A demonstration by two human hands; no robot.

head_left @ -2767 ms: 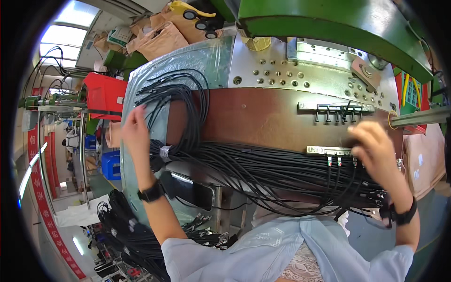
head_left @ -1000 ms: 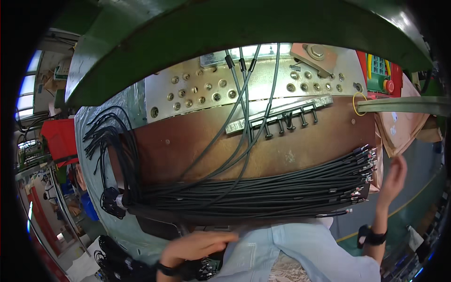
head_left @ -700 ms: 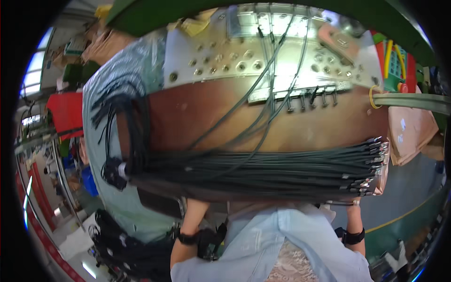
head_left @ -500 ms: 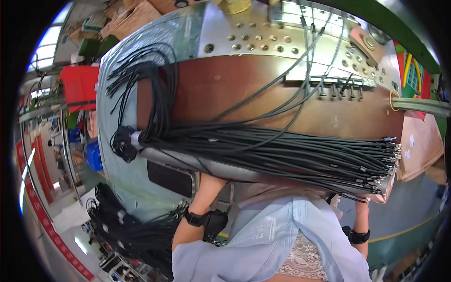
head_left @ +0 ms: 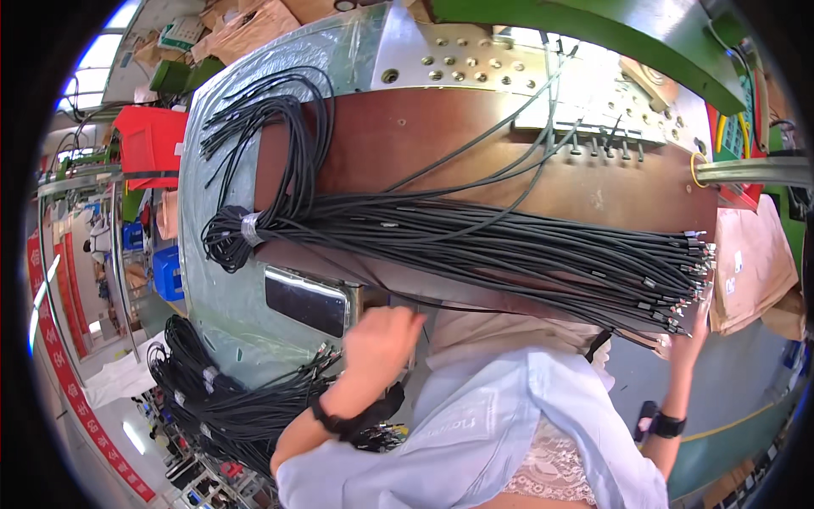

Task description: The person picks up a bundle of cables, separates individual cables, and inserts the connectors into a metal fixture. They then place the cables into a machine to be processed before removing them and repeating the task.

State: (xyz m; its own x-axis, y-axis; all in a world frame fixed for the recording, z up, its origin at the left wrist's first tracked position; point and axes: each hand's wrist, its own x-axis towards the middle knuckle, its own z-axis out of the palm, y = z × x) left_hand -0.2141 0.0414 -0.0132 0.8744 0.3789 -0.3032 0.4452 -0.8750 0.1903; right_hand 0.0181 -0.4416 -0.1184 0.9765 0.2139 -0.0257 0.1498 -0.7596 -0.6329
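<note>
A thick bundle of black cables [head_left: 475,246] lies across a brown work board [head_left: 407,144], taped at its left end [head_left: 248,229], with loops fanning out behind. Metal-tipped cable ends [head_left: 682,280] stick out past the board's right edge. My right hand [head_left: 691,335], with a dark wristband, is raised right under those ends; its fingers are hidden behind them. My left hand [head_left: 381,339], with a black watch, sits below the bundle at the bench's front edge. Its fingers are curled with nothing visible in them. A few cables run up to a connector strip [head_left: 593,136].
A dark-screened phone [head_left: 307,299] lies on the green-grey bench top [head_left: 220,280] left of my left hand. More black cable bundles [head_left: 220,399] hang below the bench. A red bin [head_left: 148,140] stands at far left, brown card sheets [head_left: 755,263] at right, and a green machine frame [head_left: 593,34] overhead.
My left hand has come up from near my waist to the bench's front edge. My right hand has risen to the cable ends. The view has shifted with my head.
</note>
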